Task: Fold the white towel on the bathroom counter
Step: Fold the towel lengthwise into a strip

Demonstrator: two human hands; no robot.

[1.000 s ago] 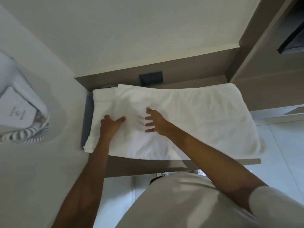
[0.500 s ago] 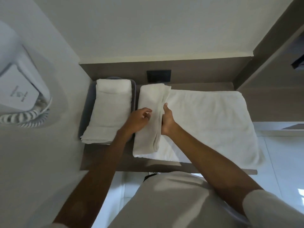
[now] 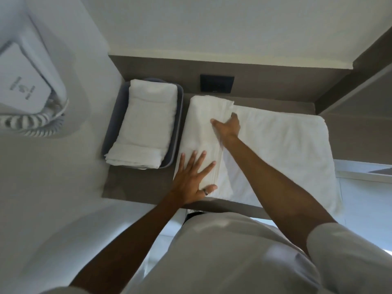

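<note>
A white towel (image 3: 282,149) lies spread over the brown bathroom counter (image 3: 135,183). Its left end is folded over into a thick band (image 3: 203,128) that runs front to back. My left hand (image 3: 193,179) lies flat with fingers spread on the near end of that band, a ring on the thumb. My right hand (image 3: 228,127) presses on the band's far part at its right edge, thumb on top, fingers along the fold. The towel's front right corner hangs over the counter's edge.
A grey tray (image 3: 179,115) at the counter's left holds another folded white towel (image 3: 146,124). A dark wall socket (image 3: 217,83) sits behind. A white wall-mounted hair dryer (image 3: 23,81) with a coiled cord hangs on the left wall. Tiled floor lies below right.
The towel's left end was lifted off the tray and folded rightward into a band. My left hand has since slid toward me and flattened; my right hand has moved to the far part.
</note>
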